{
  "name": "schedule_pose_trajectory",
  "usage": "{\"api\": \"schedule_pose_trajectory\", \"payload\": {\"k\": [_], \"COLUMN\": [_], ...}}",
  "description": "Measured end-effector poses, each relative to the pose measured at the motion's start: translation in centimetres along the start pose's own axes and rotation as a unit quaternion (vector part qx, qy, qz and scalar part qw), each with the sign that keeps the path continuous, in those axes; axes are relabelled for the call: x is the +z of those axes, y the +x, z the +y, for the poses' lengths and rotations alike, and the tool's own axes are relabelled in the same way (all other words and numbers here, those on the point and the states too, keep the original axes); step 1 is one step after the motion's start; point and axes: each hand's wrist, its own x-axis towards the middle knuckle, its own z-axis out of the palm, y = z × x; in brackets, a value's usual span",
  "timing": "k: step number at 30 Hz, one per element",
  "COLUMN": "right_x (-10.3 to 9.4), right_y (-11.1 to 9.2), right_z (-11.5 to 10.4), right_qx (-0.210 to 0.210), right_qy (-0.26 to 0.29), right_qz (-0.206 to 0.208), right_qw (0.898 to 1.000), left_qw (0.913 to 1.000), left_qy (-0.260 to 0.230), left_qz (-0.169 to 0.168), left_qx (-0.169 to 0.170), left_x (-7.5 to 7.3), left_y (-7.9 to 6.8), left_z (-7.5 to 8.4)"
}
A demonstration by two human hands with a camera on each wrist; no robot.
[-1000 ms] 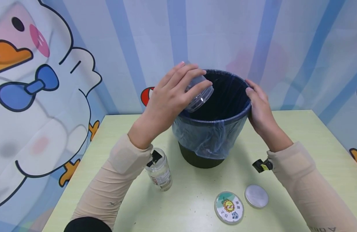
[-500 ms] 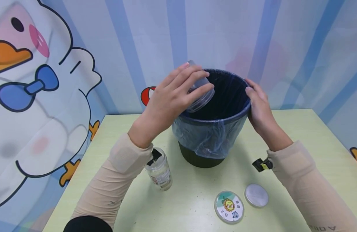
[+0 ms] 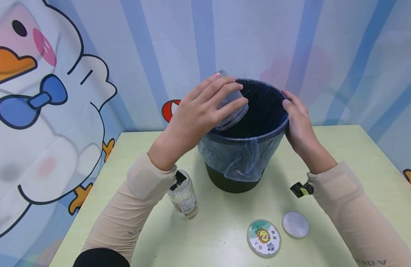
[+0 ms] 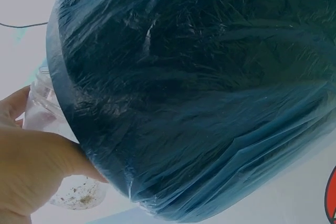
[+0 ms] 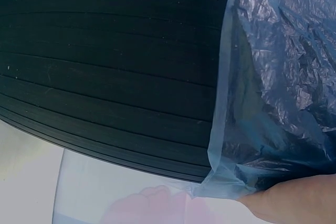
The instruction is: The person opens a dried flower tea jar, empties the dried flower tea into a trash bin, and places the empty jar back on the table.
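Note:
My left hand (image 3: 202,111) grips a clear plastic jar (image 3: 233,115), tilted with its mouth over the trash can's left rim. In the left wrist view, dark specks cling inside the jar (image 4: 79,192) near its base. The dark trash can (image 3: 233,183) stands on the table, lined with a translucent blue bag (image 3: 242,159) folded over its rim. On the can's right side, my right hand (image 3: 298,129) holds the rim with the thumb on top. In the right wrist view, that hand (image 5: 299,200) lies against the blue bag (image 5: 283,77); its fingers are mostly hidden.
A second clear jar (image 3: 185,200) with a label stands upright, uncapped, beside my left sleeve. Two round lids lie at the front: a printed lid (image 3: 263,238) with a sunflower and a plain whitish lid (image 3: 295,224). Small dark specks dot the pale table (image 3: 218,222).
My left hand and the tilted jar have shifted slightly right, and the jar's bottom shows higher above the fingers. My right hand stays on the can's rim.

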Motion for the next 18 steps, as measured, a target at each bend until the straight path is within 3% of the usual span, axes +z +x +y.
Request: {"api": "schedule_pose_trajectory", "payload": {"k": [8,18], "right_x": [0.03,-0.13], "right_y": [0.01,-0.09], "right_z": [0.05,0.03], "right_qx": [0.000,0.001], "right_qy": [-0.003,-0.005], "right_qz": [0.000,0.000], "right_qw": [1.000,1.000], "left_qw": [0.9994,0.9998], "left_qy": [-0.013,0.012], "left_qz": [0.029,0.013], "left_qx": [0.015,0.011], "left_x": [-0.14,-0.08], "left_y": [0.18,0.00], "left_z": [0.23,0.09]}}
